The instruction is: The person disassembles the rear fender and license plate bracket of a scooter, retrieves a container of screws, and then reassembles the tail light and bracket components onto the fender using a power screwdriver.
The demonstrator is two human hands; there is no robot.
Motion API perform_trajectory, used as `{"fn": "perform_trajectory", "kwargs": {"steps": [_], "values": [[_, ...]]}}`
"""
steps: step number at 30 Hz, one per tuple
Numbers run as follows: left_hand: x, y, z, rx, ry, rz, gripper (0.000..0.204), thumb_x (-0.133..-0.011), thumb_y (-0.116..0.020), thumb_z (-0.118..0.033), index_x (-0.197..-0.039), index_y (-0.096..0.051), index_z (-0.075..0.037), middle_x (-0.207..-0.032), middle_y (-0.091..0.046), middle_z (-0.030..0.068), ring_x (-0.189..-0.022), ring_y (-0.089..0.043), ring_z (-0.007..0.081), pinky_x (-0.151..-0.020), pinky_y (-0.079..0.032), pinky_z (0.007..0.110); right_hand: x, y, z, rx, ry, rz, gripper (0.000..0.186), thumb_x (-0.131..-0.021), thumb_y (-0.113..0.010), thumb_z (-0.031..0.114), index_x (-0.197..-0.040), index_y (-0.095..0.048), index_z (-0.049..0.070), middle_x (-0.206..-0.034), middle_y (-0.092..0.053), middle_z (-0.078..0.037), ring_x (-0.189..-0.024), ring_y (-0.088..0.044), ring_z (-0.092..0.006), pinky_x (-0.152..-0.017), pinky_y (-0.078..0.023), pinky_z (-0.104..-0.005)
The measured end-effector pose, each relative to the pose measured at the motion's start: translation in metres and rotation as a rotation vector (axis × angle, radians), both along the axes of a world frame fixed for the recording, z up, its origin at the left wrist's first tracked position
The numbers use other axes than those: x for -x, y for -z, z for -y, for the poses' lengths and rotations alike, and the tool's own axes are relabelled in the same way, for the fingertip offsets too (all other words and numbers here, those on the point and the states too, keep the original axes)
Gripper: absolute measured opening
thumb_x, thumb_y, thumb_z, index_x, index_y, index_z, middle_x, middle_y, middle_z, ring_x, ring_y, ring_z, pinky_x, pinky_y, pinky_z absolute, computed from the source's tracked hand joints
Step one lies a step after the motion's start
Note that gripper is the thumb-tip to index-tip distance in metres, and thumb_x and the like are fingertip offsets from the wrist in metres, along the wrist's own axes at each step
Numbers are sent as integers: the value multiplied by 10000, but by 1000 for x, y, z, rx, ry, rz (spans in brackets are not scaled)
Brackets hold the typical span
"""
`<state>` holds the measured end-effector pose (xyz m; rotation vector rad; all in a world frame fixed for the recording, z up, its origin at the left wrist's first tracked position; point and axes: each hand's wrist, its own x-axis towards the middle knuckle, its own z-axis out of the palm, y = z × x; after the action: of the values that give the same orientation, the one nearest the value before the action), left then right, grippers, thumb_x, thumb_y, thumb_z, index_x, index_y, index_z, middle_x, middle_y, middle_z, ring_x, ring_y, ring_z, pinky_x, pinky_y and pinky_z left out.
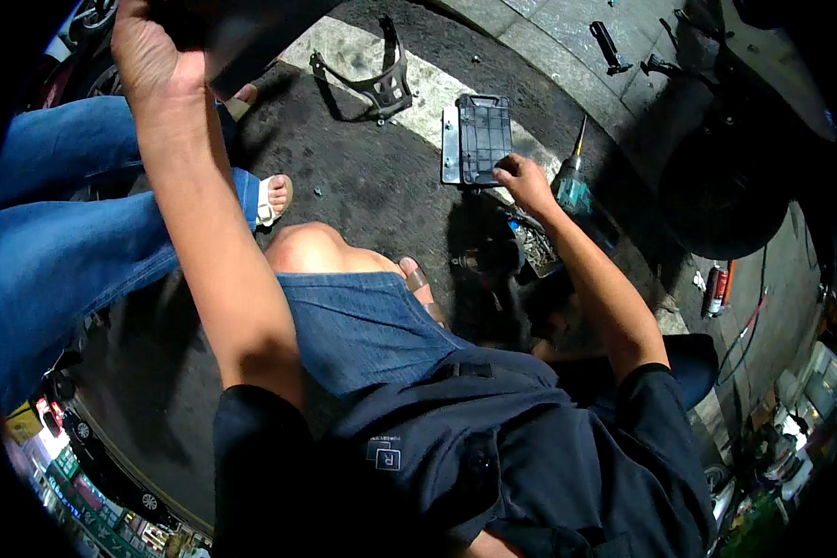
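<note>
My left hand (149, 58) is raised at the upper left, its wrist beside a large dark part (256, 42). The picture's edge and shadow hide its fingers. Lower and to the right, my right hand (525, 183) has curled fingers with the tips together at the near right corner of a ribbed dark plastic panel (484, 139). Whatever they pinch is too small to make out. That panel lies on the ground, partly over a pale flat plate (451, 146). Just right of the hand is a teal power drill (572, 192) with a long bit.
A tray of loose screws (536, 244) sits below my right wrist. A curved black bracket (381, 91) lies farther off. At the left stands a person in jeans (93, 237). A dark wheel (730, 191) and a red spray can (716, 290) are at the right.
</note>
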<state>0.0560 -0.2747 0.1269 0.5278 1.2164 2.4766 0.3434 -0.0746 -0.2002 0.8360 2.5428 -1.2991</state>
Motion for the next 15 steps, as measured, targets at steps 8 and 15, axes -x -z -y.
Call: {"fn": "perform_trajectory", "kwargs": {"steps": [8,15], "values": [[66,20,40,-121,87,480,353,-767,-689,-286,-1019,-649,-42,-1016,-678,102,-896,-655,255,-829,-525,394,110,20,3,52,-34,45,414,-762,-636,332,-1031,-608,18,-966,-651,-216,-917,-624,-376,-805,-484,-438],[43,7,65,-84,97,217,469,-783,-659,-350,-1048,-572,27,-1014,-583,186,-811,-591,242,-685,-514,304,213,43,18,-51,33,-78,586,-757,-642,249,-1243,-468,-26,-1144,-603,-223,-1047,-595,-346,-900,-464,-383]]}}
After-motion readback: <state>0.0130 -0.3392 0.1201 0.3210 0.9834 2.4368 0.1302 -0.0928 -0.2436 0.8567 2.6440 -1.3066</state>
